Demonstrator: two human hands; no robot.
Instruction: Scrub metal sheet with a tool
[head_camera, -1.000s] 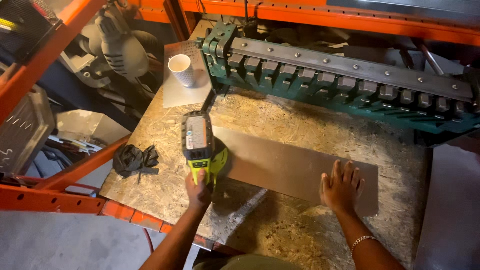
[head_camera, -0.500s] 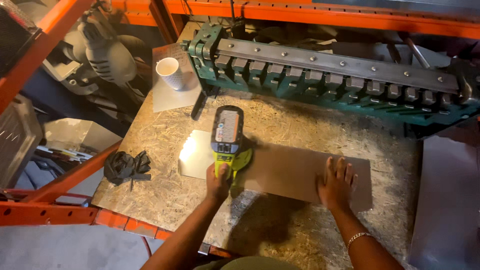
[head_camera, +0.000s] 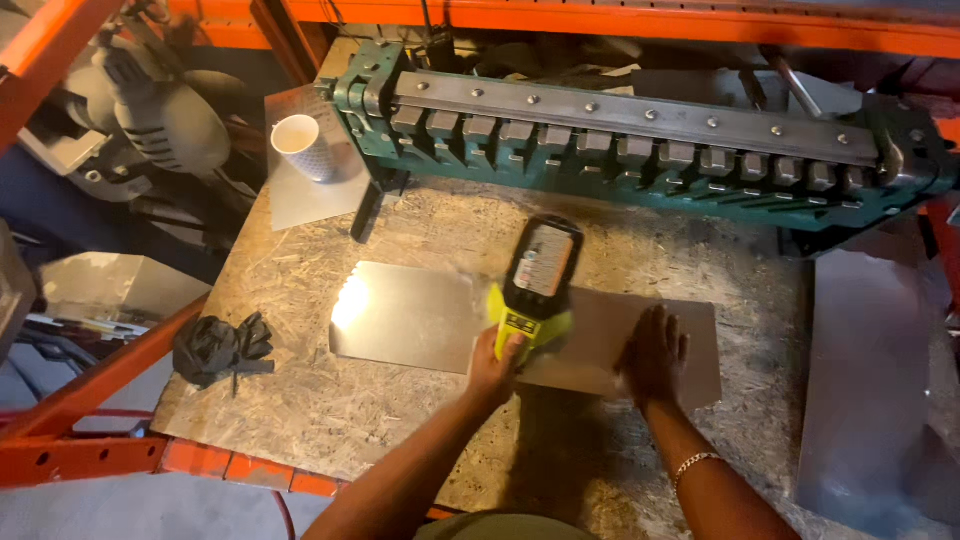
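Since the earlier frames the yellow-green power tool (head_camera: 535, 290) has travelled rightward along the metal sheet (head_camera: 420, 320): a second ago it stood at the sheet's left end, now it sits near the middle, and the left stretch of sheet lies uncovered with a bright glare on it. The right hand has kept its place pressing the sheet down.

From the left: a crumpled pair of black gloves (head_camera: 218, 347) lies on the rough, flaky chipboard bench top (head_camera: 300, 420), near its left edge. Behind them, a white paper cup (head_camera: 300, 143) stands on a small flat offcut of grey sheet. The metal sheet is a thin, smooth, dull-grey rectangle lying flat on the chipboard. The left hand (head_camera: 497, 362) is wrapped tight around the grip of the power tool, a chunky plastic body with a dark block on top, which rests on the sheet. Just to its right, the right hand (head_camera: 652, 355) lies flat with fingers spread open on the sheet, gripping nothing; a thin chain bracelet circles the wrist. Along the back runs a long green cast-metal bending brake (head_camera: 640, 140) with a row of blocky steel fingers, under orange steel racking
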